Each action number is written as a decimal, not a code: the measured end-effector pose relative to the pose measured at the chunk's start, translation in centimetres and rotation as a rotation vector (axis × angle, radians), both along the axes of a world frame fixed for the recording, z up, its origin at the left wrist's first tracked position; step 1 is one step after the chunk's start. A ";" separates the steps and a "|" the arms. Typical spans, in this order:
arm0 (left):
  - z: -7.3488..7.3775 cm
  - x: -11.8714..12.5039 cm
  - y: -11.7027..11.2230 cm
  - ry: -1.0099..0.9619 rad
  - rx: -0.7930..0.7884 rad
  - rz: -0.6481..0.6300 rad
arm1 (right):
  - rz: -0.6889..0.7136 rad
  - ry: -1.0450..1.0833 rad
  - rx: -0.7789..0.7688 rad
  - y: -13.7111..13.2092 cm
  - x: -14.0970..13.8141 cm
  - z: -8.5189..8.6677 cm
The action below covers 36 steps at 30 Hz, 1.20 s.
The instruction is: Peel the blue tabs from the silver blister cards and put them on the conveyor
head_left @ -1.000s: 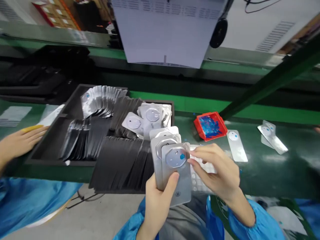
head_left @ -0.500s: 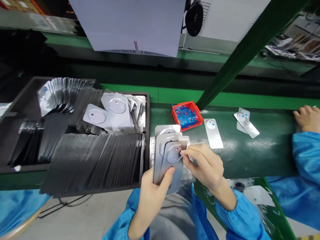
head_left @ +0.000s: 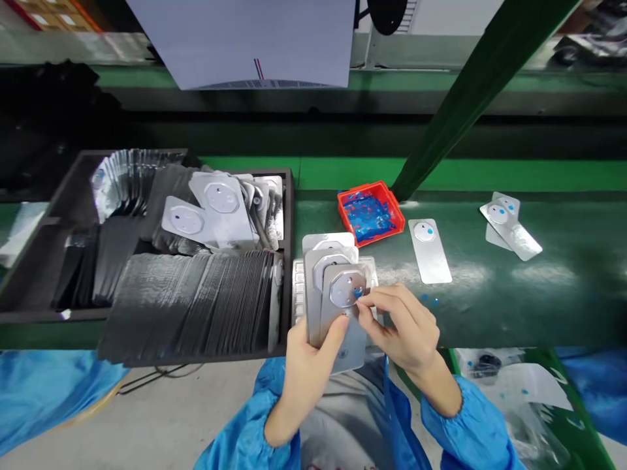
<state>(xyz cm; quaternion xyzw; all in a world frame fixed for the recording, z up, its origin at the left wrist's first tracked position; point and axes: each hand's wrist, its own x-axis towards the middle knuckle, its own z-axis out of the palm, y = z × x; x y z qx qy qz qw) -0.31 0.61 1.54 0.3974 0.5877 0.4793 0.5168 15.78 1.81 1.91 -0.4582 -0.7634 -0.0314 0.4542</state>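
My left hand (head_left: 311, 369) grips a small fan of silver metal plates (head_left: 337, 326), its thumb pressed on the front one. Each plate has rounded corners and a recessed octagon near the top. Thumb and forefinger of my right hand (head_left: 404, 326) pinch at a small blue piece (head_left: 358, 294) on the edge of the front plate's octagon. Behind the held plates, a white gridded tray (head_left: 298, 294) shows in part. Just beyond stands a red bin (head_left: 371, 212) of small blue and red bits. To its right lies a single plate (head_left: 431, 253) with a blue dot.
A black tray (head_left: 289, 215) at left holds dense rows of dark plates (head_left: 196, 307) and loose silver plates (head_left: 225, 202). Two crossed plates (head_left: 512, 228) lie far right. A slanted green post (head_left: 470, 98) rises behind the bin. A green crate (head_left: 578, 418) with plastic bags stands lower right.
The view has shifted, and the co-worker's hand at the right edge is out of sight. My right fingers stay at the front plate's octagon, where more of the blue piece shows.
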 end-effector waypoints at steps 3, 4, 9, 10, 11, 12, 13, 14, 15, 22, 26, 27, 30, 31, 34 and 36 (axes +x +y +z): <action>-0.1 0.5 0.0 -0.002 0.042 0.020 | 0.008 0.141 -0.160 -0.8 -0.9 0.3; -0.1 0.5 0.0 0.004 0.052 0.025 | 0.011 0.203 -0.211 -1.0 -1.1 0.5; -0.9 -0.2 -0.4 0.039 0.035 0.096 | -0.053 0.521 -0.204 1.0 -0.4 1.3; -1.0 -0.4 -0.5 0.048 0.027 0.116 | -0.101 0.540 -0.151 2.3 0.3 1.2; -1.1 -0.7 -0.6 0.059 0.020 0.131 | -0.154 0.526 -0.106 3.9 1.1 1.0; -1.0 -1.0 -0.7 0.074 0.014 0.142 | -0.203 0.475 -0.065 5.7 1.9 0.7; -0.9 -1.4 -0.7 0.090 0.008 0.148 | -0.239 0.381 -0.060 7.4 2.9 0.2; -0.7 -1.7 -0.8 0.105 0.002 0.156 | -0.248 0.257 -0.104 9.0 3.8 -0.4; -0.4 -2.0 -0.8 0.119 -0.007 0.171 | -0.241 0.120 -0.161 10.4 4.6 -0.9; 1.2 -4.9 -1.7 0.194 -0.142 0.431 | -0.176 -0.199 -0.225 8.2 4.8 -2.3; 0.5 -6.3 -2.2 0.193 -0.104 0.524 | 0.128 -0.178 -0.368 3.1 2.4 -2.4; 0.3 -6.5 -2.3 0.185 -0.082 0.539 | 0.184 -0.189 -0.424 2.3 1.8 -2.6; -0.5 -6.8 -2.5 0.154 -0.033 0.564 | 0.241 -0.226 -0.500 1.1 0.1 -3.5; -0.7 -6.9 -2.5 0.144 -0.025 0.563 | 0.242 -0.244 -0.503 1.1 -0.5 -3.8; -0.9 -6.9 -2.7 0.117 -0.029 0.560 | 0.203 -0.350 -0.483 1.8 -2.1 -4.3; -0.9 -7.0 -2.9 0.111 -0.039 0.563 | 0.168 -0.444 -0.476 2.4 -2.8 -4.5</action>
